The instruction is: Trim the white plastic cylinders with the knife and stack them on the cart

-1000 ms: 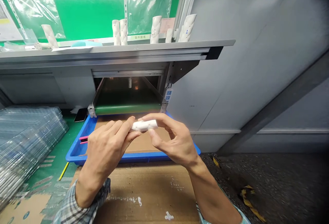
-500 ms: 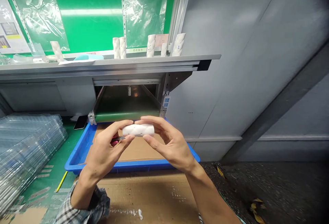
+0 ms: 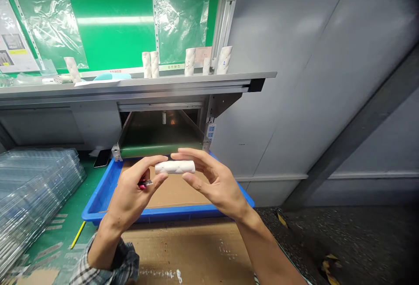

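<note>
Part: white cylindrical part (image 3: 175,167), lying level in the air between both hands, above the tray;
Left hand (image 3: 131,202): narrow pinch on its left end; pink-handled blade (image 3: 144,183) tucked in the same hand;
Right hand (image 3: 216,184): narrow grip on its right end;
Below: blue plastic tray (image 3: 98,211), lined with cardboard (image 3: 176,193).

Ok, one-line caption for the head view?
Left hand with pink tool and right hand hold white cylinder over blue tray.
</note>
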Motion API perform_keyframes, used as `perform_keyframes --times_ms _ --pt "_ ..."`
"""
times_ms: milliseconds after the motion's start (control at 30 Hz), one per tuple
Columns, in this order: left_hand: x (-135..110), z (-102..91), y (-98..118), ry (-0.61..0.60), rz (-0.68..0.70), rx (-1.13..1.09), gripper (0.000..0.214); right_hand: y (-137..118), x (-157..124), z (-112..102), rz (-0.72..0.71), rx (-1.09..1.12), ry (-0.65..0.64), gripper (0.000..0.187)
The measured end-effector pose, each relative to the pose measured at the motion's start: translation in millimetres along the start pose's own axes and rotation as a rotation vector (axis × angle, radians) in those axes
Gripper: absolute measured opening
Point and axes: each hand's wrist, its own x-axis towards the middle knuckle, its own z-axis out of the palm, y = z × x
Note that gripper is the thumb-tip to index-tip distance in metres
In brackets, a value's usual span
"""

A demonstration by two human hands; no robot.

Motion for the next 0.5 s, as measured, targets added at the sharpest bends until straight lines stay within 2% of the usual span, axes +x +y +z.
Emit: perform_keyframes --times_ms 133,267,333,500 --pt "1.3 -0.8 1.0 0.006 0.037 -0.022 0.029 2.9 -0.6 -2.4 0.052 0.02 -0.014 0.041" --pt "1.5 -3.8 3.2 -0.007 0.001 -0.04 0.027 -1.4 -0.6 -1.7 -0.045 -0.08 -0.023 0.041" --pt "0.7 -2.9 3.7 0.009 0.017 -0.014 0.024 -2.5 0.4 1.1 -0.126 -0.209 -0.02 0.04" --pt "-2.7 7.0 8.0 0.049 0.068 0.175 0.022 10.5 5.2 11.5 -0.408 -0.719 0.049 0.03"
